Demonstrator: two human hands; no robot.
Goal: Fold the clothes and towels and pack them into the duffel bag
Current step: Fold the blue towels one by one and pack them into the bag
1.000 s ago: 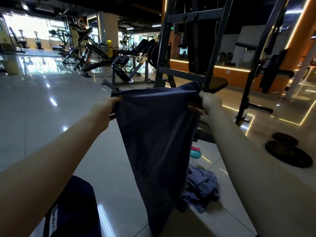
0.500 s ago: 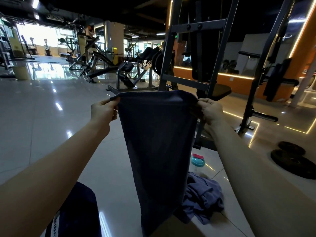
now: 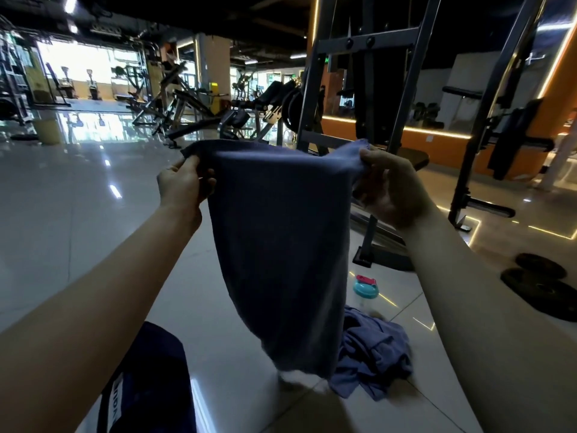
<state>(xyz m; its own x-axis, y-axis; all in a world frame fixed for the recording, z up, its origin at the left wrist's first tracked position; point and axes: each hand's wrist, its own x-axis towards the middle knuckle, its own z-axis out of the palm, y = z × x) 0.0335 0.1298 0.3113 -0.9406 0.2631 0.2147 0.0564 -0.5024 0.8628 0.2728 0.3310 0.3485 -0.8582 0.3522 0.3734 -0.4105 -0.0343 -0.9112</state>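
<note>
Blue towel (image 3: 281, 245) held up in the air by its two top corners.
Nearest, at lower left, is the dark duffel bag (image 3: 150, 379). Beyond it, the left hand (image 3: 184, 185) pinches the towel's left corner between thumb and curled fingers, and the right hand (image 3: 387, 189) pinches the right corner in the same way. The towel hangs between them. A crumpled blue garment (image 3: 371, 354) lies on the tiled floor (image 3: 78, 229) behind its lower edge, then a teal-lidded bottle (image 3: 365, 290). Farther back are black weight plates (image 3: 543, 285) and a steel rack (image 3: 312, 89).

Dark blue fabric cloth (image 3: 281, 245) ×1; crumpled blue garment (image 3: 374, 351) ×1; navy duffel bag (image 3: 150, 385) ×1; teal-lidded bottle (image 3: 365, 289) ×1; black disc weight plates (image 3: 543, 295) ×2.
</note>
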